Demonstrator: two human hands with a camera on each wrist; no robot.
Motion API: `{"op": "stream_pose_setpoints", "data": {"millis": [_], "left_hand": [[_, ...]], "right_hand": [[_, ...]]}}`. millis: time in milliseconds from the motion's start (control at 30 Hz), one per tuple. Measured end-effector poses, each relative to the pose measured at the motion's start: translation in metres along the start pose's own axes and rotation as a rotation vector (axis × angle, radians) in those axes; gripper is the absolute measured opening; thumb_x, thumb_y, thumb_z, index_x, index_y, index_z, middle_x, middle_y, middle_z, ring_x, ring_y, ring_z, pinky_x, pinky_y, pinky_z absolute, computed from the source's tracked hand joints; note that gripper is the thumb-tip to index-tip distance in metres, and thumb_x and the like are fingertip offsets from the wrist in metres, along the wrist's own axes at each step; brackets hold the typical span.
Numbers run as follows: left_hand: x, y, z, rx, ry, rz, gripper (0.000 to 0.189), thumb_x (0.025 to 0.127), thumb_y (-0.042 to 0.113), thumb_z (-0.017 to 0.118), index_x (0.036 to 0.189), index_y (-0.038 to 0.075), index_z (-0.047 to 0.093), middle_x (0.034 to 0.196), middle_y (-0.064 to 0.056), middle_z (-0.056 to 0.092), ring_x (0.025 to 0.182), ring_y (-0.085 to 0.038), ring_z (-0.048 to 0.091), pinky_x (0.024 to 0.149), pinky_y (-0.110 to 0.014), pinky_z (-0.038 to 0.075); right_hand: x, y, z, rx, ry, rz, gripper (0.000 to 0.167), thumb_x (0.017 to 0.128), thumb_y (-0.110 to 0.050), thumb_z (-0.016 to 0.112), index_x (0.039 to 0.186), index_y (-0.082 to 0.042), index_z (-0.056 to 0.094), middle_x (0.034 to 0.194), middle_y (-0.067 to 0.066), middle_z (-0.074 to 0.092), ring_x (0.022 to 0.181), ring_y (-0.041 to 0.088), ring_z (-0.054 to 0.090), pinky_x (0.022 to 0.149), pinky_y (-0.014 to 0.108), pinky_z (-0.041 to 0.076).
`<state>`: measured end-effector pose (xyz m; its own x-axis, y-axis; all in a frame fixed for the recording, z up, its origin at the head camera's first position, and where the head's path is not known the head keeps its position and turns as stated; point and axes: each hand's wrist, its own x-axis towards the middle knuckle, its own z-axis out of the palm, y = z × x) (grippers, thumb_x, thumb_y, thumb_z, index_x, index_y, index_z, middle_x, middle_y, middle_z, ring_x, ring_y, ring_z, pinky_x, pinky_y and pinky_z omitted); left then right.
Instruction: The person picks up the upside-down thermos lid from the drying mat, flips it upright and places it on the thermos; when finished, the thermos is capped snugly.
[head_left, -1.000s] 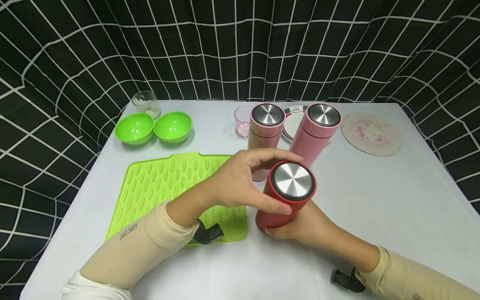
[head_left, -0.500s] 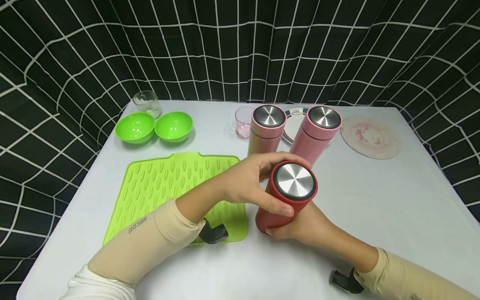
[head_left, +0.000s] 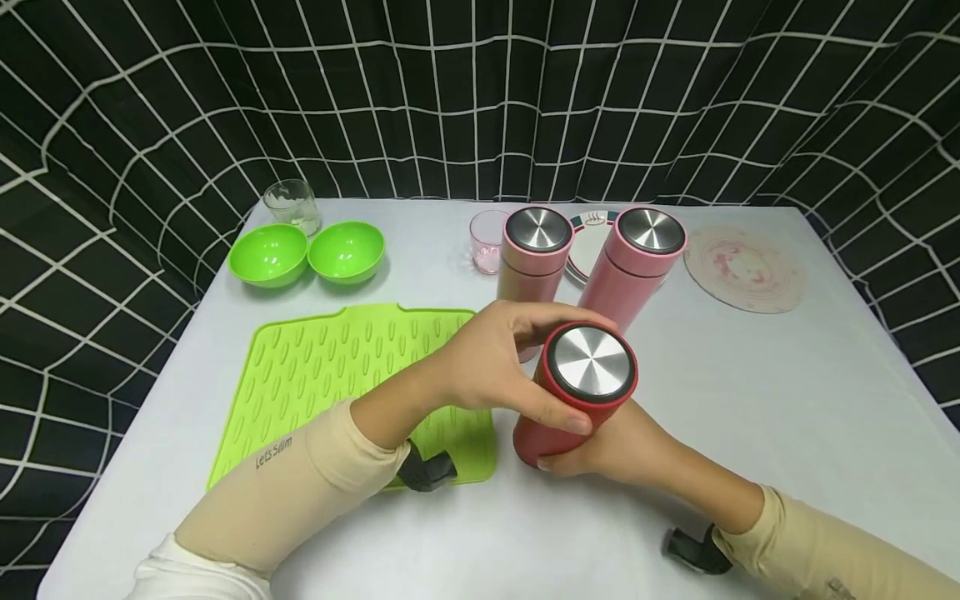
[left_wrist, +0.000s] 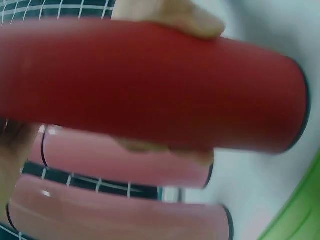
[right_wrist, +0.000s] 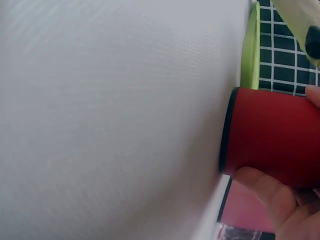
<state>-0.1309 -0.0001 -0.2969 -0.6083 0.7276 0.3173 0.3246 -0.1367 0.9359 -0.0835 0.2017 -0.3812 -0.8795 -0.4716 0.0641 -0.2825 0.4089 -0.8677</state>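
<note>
A red vacuum flask (head_left: 558,417) with a brushed steel disc on its black-rimmed top stands between both hands in the head view. My left hand (head_left: 498,358) grips its upper end, thumb on the near side and fingers round the far side. Lower down, my right hand (head_left: 622,446) holds the body from the right. The left wrist view has the red flask (left_wrist: 150,85) lying across it, with right-hand fingers (left_wrist: 195,20) on its side. In the right wrist view the flask (right_wrist: 275,135) has its dark base close to the white cloth.
Two pink flasks (head_left: 528,275) (head_left: 618,283) stand just behind. A green ridged mat (head_left: 322,375) lies left. Farther back are two green bowls (head_left: 270,254) (head_left: 347,252), a clear glass (head_left: 292,207), a pink glass (head_left: 486,242), a plate (head_left: 588,242) and a round disc (head_left: 742,268).
My left hand and forearm have shifted slightly to the right around the top of the red flask. The flask and my right hand stay in nearly the same place.
</note>
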Motion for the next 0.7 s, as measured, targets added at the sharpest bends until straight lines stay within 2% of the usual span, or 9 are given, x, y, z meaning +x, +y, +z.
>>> {"op": "stream_pose_setpoints", "data": {"millis": [67,133,200,267,333,400,467,600,700], "left_hand": [[0.002,0.001,-0.002,0.022,-0.048,-0.04,0.073,0.065,0.006,0.09,0.131,0.007,0.059,0.112,0.006,0.067,0.113,-0.011,0.057,0.101,-0.032,0.043],[0.001,0.006,-0.001,0.165,-0.03,-0.032,0.072,0.067,0.018,0.091,0.131,0.013,0.059,0.112,0.011,0.065,0.112,-0.008,0.055,0.1,-0.031,0.043],[-0.002,0.012,0.005,0.339,0.044,-0.001,0.071,0.066,0.033,0.092,0.127,0.019,0.058,0.11,0.016,0.062,0.108,-0.004,0.053,0.095,-0.028,0.044],[-0.007,0.017,0.011,0.488,0.145,0.031,0.071,0.063,0.044,0.091,0.122,0.021,0.058,0.109,0.018,0.059,0.104,-0.002,0.05,0.088,-0.027,0.045],[-0.01,0.019,0.016,0.517,0.222,0.052,0.07,0.061,0.045,0.092,0.118,0.02,0.06,0.107,0.017,0.059,0.102,-0.001,0.051,0.086,-0.026,0.046],[-0.01,0.018,0.017,0.449,0.238,0.07,0.068,0.061,0.038,0.093,0.118,0.017,0.063,0.106,0.016,0.062,0.102,-0.002,0.054,0.088,-0.027,0.046],[-0.008,0.014,0.013,0.327,0.203,0.072,0.068,0.06,0.029,0.094,0.12,0.015,0.065,0.104,0.014,0.066,0.103,-0.004,0.058,0.093,-0.028,0.046],[0.0,0.003,0.002,0.065,0.043,0.019,0.071,0.062,0.01,0.093,0.126,0.008,0.063,0.107,0.008,0.069,0.107,-0.01,0.061,0.099,-0.031,0.045],[0.006,-0.002,-0.004,-0.025,-0.072,-0.027,0.072,0.063,0.002,0.09,0.129,0.005,0.06,0.11,0.003,0.068,0.108,-0.014,0.06,0.099,-0.033,0.045]], "right_hand": [[-0.001,0.0,-0.001,-0.009,-0.002,-0.007,0.06,0.062,-0.019,0.094,0.111,-0.023,0.059,0.103,-0.01,0.065,0.094,0.013,0.061,0.085,0.031,0.05],[-0.001,0.0,-0.002,-0.011,-0.007,-0.025,0.058,0.064,-0.02,0.093,0.111,-0.024,0.059,0.103,-0.01,0.064,0.094,0.013,0.061,0.084,0.032,0.05],[-0.001,0.0,-0.002,0.007,-0.015,-0.045,0.056,0.065,-0.017,0.092,0.11,-0.023,0.059,0.102,-0.009,0.064,0.092,0.014,0.061,0.082,0.033,0.05],[-0.001,0.0,-0.001,0.022,-0.018,-0.051,0.055,0.065,-0.016,0.091,0.108,-0.025,0.059,0.102,-0.008,0.064,0.091,0.015,0.06,0.081,0.033,0.05],[-0.001,-0.001,-0.001,0.052,-0.022,-0.049,0.054,0.065,-0.014,0.091,0.108,-0.025,0.06,0.103,-0.007,0.064,0.091,0.016,0.06,0.08,0.034,0.05],[-0.001,0.0,-0.001,0.052,-0.018,-0.04,0.055,0.064,-0.013,0.091,0.108,-0.025,0.06,0.103,-0.007,0.064,0.091,0.016,0.06,0.08,0.033,0.05],[0.0,0.001,-0.001,0.049,-0.019,-0.035,0.057,0.063,-0.012,0.092,0.109,-0.025,0.06,0.103,-0.007,0.064,0.092,0.016,0.06,0.082,0.033,0.05],[0.001,0.004,-0.003,0.025,-0.031,-0.023,0.059,0.062,-0.015,0.093,0.11,-0.025,0.059,0.103,-0.008,0.065,0.093,0.015,0.061,0.083,0.032,0.051],[0.001,0.005,-0.003,0.022,-0.042,-0.025,0.058,0.063,-0.018,0.093,0.11,-0.024,0.059,0.103,-0.008,0.065,0.093,0.015,0.062,0.082,0.032,0.051]]}}
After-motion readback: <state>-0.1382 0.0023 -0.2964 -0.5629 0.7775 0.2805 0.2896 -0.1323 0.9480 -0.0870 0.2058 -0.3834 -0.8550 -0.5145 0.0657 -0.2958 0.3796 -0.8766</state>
